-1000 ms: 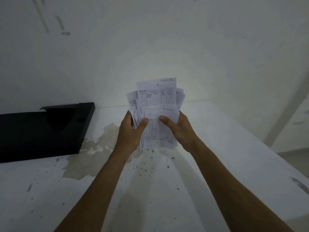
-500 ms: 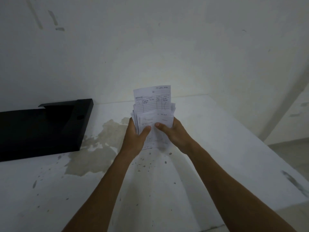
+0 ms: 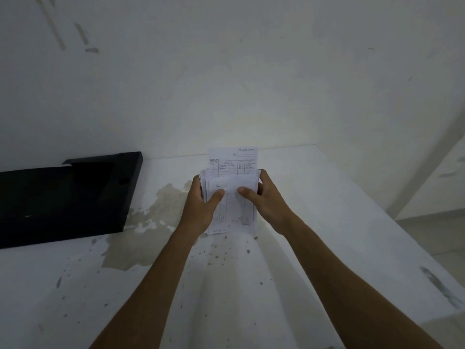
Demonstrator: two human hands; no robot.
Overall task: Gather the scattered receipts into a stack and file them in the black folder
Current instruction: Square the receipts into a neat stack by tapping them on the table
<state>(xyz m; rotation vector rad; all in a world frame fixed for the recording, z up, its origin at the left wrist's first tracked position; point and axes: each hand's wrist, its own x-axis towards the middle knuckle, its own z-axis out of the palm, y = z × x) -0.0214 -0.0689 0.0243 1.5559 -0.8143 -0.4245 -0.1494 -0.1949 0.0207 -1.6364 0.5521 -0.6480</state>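
A loose stack of thin white paper receipts with printed grids and handwriting [image 3: 232, 197] stands nearly upright between both hands, its bottom edge on or just above the stained white table [image 3: 314, 222]; actual contact cannot be confirmed. The left hand [image 3: 201, 205] closes its grip around the stack's left edge, thumb pressed on the front sheet and the other fingers hidden behind the paper. The right hand [image 3: 264, 200] mirrors it on the right edge, thumb on the front, fingers wrapped behind. One taller slip sticks up above the rest, and the side edges look uneven, so the pile does not appear fully squared. The flat black folder [image 3: 63, 197] lies on the table well apart to the left, against the wall, seemingly with a flap raised at its far end. These receipts are likely very light, limp and slick against one another, so single sheets could slide out or fan if the pressure slackens. A hold on both long edges, with thumbs pinning the front, suits tapping them level; for carrying to the folder, pinching across the full thickness near the middle would probably keep the slips together.
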